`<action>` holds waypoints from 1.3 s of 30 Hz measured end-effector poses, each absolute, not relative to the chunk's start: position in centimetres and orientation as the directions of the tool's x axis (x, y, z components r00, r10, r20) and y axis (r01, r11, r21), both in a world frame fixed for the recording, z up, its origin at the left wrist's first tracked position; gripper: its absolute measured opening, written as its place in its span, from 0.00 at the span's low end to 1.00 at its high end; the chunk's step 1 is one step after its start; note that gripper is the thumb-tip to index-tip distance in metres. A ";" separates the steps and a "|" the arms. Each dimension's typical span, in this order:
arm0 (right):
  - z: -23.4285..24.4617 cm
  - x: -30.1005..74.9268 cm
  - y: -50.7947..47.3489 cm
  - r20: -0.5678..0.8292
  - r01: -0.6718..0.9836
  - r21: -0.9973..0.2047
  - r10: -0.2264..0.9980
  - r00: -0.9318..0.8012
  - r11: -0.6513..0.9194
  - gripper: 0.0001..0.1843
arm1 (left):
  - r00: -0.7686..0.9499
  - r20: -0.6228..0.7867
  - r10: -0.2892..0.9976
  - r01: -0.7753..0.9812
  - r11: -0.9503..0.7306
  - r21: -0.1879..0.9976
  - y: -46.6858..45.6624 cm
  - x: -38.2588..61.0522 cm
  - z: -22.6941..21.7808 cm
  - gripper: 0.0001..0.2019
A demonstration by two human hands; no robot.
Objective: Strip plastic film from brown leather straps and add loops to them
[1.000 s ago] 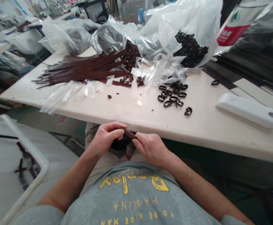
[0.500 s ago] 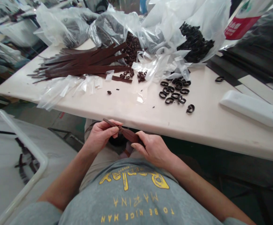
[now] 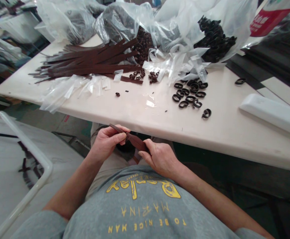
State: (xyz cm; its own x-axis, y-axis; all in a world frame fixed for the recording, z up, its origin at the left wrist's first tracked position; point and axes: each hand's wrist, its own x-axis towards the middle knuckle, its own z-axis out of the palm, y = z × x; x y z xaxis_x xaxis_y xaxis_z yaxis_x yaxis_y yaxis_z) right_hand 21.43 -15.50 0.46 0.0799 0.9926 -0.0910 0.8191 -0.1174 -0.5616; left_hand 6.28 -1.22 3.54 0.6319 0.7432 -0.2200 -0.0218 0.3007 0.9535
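A dark brown strap [image 3: 137,142], flat and leather-like, spans the gap between my hands in front of the table edge. My left hand [image 3: 108,140] pinches its narrower part between thumb and fingers, and one end sticks out up and left past the fingertips. The wider part is gripped by my right hand [image 3: 160,155], thumb along its lower side; the far end is hidden in the palm. On the table ahead lie several small black loops [image 3: 190,93], with brown loops [image 3: 153,77] farther back.
Long brown straps [image 3: 90,63] are piled at the table's left, beside clear plastic wrappers [image 3: 67,89]. Plastic bags of black loops [image 3: 214,41] and brown ones stand at the back. A white elongated object [image 3: 271,113] lies right. A white-rimmed bin [image 3: 44,159] with straps stands at my left.
The view has shifted slightly, so the table items sit a little farther right. Both hands keep their hold on the brown strap, nearly unmoved.
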 end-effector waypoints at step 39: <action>0.7 21.3 -14.5 -0.171 0.634 -0.764 0.985 -0.024 -0.117 0.10 | 0.745 -0.297 0.597 0.136 0.300 0.944 -3.8 6.0 0.5 0.11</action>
